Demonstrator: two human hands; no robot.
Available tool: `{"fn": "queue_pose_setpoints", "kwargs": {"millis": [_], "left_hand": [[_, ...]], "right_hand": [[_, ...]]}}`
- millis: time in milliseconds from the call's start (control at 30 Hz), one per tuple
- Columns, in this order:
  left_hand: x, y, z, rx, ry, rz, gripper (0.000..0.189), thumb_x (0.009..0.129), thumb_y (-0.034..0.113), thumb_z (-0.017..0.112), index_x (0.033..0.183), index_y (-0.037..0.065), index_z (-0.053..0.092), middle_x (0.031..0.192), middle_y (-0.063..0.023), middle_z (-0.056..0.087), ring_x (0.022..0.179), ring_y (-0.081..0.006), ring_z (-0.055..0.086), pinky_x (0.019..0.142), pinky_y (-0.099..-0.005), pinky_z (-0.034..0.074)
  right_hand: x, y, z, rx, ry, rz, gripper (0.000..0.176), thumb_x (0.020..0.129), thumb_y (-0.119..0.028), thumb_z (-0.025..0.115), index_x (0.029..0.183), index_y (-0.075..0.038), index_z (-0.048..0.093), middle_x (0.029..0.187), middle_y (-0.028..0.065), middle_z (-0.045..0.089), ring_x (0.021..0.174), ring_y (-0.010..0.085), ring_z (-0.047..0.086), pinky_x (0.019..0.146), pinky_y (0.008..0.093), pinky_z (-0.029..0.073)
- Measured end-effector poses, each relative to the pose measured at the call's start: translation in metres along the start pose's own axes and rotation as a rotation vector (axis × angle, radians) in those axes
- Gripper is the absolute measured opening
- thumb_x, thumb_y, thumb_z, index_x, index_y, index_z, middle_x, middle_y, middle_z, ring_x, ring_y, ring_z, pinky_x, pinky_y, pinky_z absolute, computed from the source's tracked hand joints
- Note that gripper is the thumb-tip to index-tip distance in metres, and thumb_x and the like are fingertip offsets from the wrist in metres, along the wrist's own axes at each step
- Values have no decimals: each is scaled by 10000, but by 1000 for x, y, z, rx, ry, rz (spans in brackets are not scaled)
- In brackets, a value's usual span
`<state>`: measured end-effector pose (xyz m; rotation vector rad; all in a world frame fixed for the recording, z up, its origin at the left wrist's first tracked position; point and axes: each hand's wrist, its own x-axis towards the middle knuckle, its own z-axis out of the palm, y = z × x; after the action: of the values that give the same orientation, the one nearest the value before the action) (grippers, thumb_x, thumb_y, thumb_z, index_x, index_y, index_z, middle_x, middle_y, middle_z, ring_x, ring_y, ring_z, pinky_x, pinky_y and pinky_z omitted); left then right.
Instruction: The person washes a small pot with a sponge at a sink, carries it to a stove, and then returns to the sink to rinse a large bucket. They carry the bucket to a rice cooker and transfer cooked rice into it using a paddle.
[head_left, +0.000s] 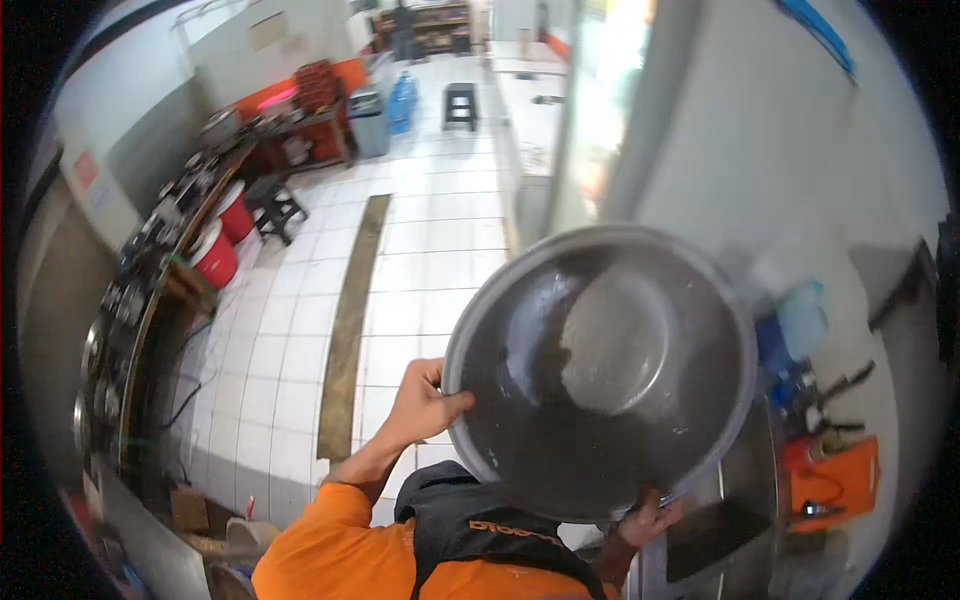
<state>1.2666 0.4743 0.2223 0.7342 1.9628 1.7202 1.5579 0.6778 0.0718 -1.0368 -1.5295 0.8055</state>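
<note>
A large round grey basin (700, 340) is tilted up in front of my body, its wet, shiny inside facing me. My left hand (428, 405) grips the rim at the basin's left side, thumb over the edge and fingers behind it. Low on the right, my right hand (650, 520) holds the bottom edge, with its fingers partly hidden by the rim. I see no separate objects inside the basin, only wet patches and a few small pale specks. Below it are my orange sleeves and a black apron (450, 510).
A metal counter (735, 500) runs along my right, near an orange cutting board (835, 480) and knives. A brown strip (352, 330) crosses the white tiled floor. Left stand a cluttered bench, red buckets (214, 255) and a black stool (275, 208); another stool (460, 105) is farther off.
</note>
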Motion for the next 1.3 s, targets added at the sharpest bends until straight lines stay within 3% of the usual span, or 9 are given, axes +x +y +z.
{"fn": "queue_pose_setpoints", "kwargs": {"millis": [100,200,367,567,633,833,1000,1167,1300], "left_hand": [[-26,-69,-90,27,141,-140,168,762,25,662,898,-43,733,766,-43,711,707,-103,630,655,-279,506],[-45,-114,-157,-138,240,-273,153,769,64,694,870,-43,736,744,-51,702,682,-111,641,638,-284,513],[-28,-181,-240,-239,421,-332,164,775,56,689,889,-55,733,769,-51,711,691,-108,633,640,-290,514],[39,-258,-394,-331,558,-345,172,776,21,675,917,-59,731,780,-65,713,696,-126,639,634,-297,511],[66,-269,-470,-367,699,-408,176,759,7,678,913,-59,732,759,-63,701,685,-129,635,622,-298,506],[79,-292,-659,-129,1230,-520,162,708,25,681,828,-82,701,705,-76,673,636,-157,615,581,-317,475],[55,-361,-776,693,1652,-867,209,662,106,699,673,-67,583,599,-223,603,539,-305,608,539,-427,455],[41,-375,-916,815,1966,-1112,179,690,66,625,789,-78,662,747,-271,673,704,-432,663,705,-507,498],[29,-405,-1024,662,1963,-1361,230,706,48,593,871,-84,682,840,-300,681,837,-480,668,812,-529,511]], "right_hand": [[-36,-39,75,337,-183,276,451,892,10,612,1305,91,452,1265,192,426,1100,280,529,897,399,508],[-62,-54,151,165,-335,-124,361,849,15,593,1190,112,520,1152,163,537,969,252,573,840,372,501],[-80,-129,268,0,-607,317,232,726,-22,557,902,114,621,797,91,641,714,213,544,689,331,455],[-125,-153,476,48,-596,124,191,877,-101,629,794,67,591,722,55,572,656,189,488,629,347,413],[-124,-156,576,-31,-1069,53,250,948,-162,632,931,86,660,685,62,591,630,166,504,638,322,434],[-183,-315,871,-112,-1418,-870,329,956,-210,634,1206,2,652,1036,266,700,921,331,727,750,421,558],[-237,-367,1099,-28,-1734,-571,344,936,-178,632,1229,2,638,1029,272,694,912,411,699,809,429,561],[-289,-178,1294,-226,-1493,-683,318,946,-217,613,1183,-12,667,1024,231,715,904,394,703,796,437,571],[-293,4,1231,-1087,-1433,-464,428,955,-350,507,1174,-15,661,1111,253,674,1034,400,640,945,507,481]]}}
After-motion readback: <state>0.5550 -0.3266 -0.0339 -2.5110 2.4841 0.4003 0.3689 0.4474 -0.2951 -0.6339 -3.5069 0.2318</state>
